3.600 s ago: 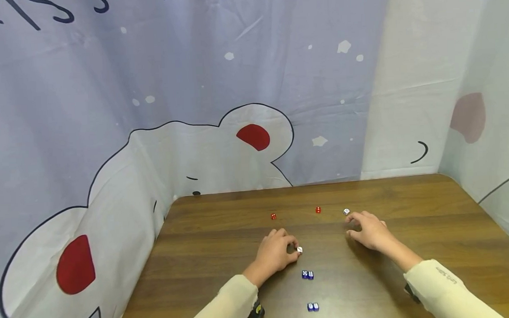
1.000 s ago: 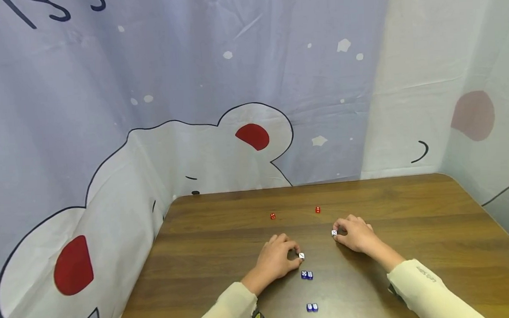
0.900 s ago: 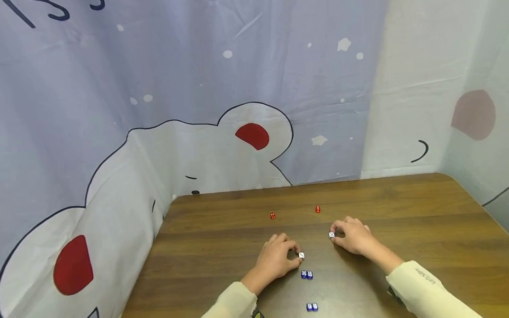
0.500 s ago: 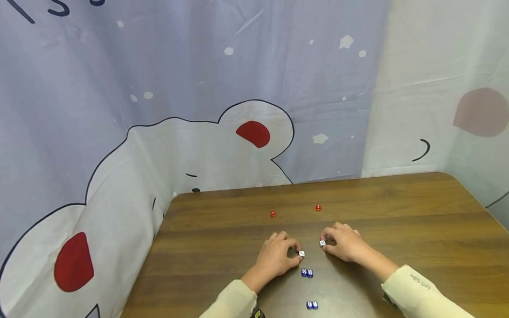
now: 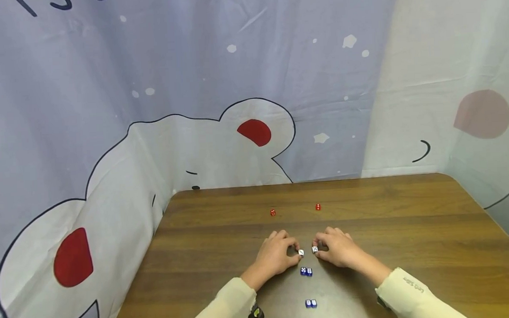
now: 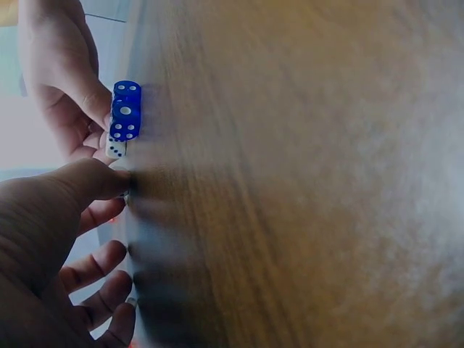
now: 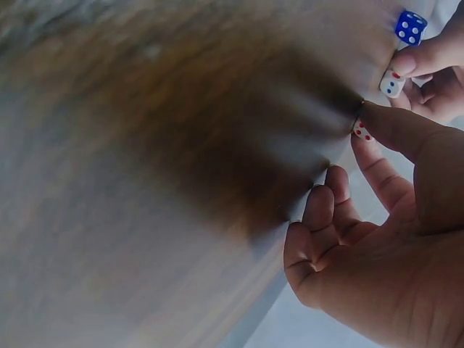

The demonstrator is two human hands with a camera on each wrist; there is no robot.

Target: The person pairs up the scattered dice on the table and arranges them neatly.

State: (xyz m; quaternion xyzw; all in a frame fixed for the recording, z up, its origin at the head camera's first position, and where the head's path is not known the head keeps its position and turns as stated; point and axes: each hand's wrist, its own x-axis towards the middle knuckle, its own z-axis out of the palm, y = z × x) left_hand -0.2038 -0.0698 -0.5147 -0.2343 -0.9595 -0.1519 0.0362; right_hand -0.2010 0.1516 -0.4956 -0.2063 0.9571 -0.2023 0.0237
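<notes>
Near the middle of the wooden table, my left hand (image 5: 275, 254) pinches a white die (image 5: 301, 253) between thumb and index finger. Facing it across a small gap, my right hand (image 5: 337, 247) pinches another white die (image 5: 315, 249) in the same manner. In the right wrist view the right hand's die (image 7: 362, 130) shows red pips, partly covered by the fingers. Just in front of both hands, a pair of blue dice (image 5: 306, 271) sits side by side. In the left wrist view the thumb mostly hides the left hand's own die.
A second pair of blue dice (image 5: 311, 303) lies closer to the table's near side. Two red dice, one left (image 5: 273, 212) and one right (image 5: 318, 207), stand apart toward the back of the table (image 5: 410, 204). A printed curtain (image 5: 332, 79) hangs behind the table.
My right hand took the white die from the back right and carried it left and nearer, beside the left hand's die. The left hand has barely moved. The blue and red dice stayed put.
</notes>
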